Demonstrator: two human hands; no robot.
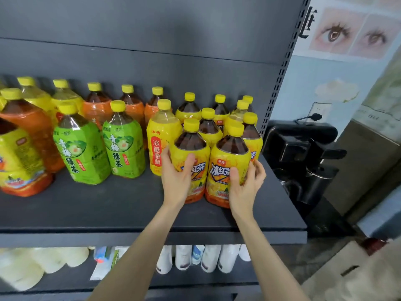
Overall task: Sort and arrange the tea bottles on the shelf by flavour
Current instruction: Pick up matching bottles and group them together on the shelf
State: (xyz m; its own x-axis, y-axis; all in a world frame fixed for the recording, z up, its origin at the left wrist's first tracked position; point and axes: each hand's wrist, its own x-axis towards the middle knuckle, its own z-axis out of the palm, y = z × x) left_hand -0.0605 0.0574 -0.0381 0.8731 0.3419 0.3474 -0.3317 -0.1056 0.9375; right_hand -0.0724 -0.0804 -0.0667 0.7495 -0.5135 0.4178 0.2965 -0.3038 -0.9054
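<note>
- Yellow iced-tea bottles (210, 129) crowd the shelf's (108, 209) right end, keeping one flavour together.
- The left hand (176, 181) has its fingers wrapped round the front left bottle (193, 146), and the right hand (246, 190) grasps the front right bottle (231, 153), probably to square both into the group.
- Green bottles (83, 148) stand apart, further left.

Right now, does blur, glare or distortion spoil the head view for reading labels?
Head view: labels on the left iced tea bottle and right iced tea bottle, gripped by left hand and right hand, read sharp; far-left bottles lean, wide-angle distortion; white packs below look soft, overexposed.
</note>
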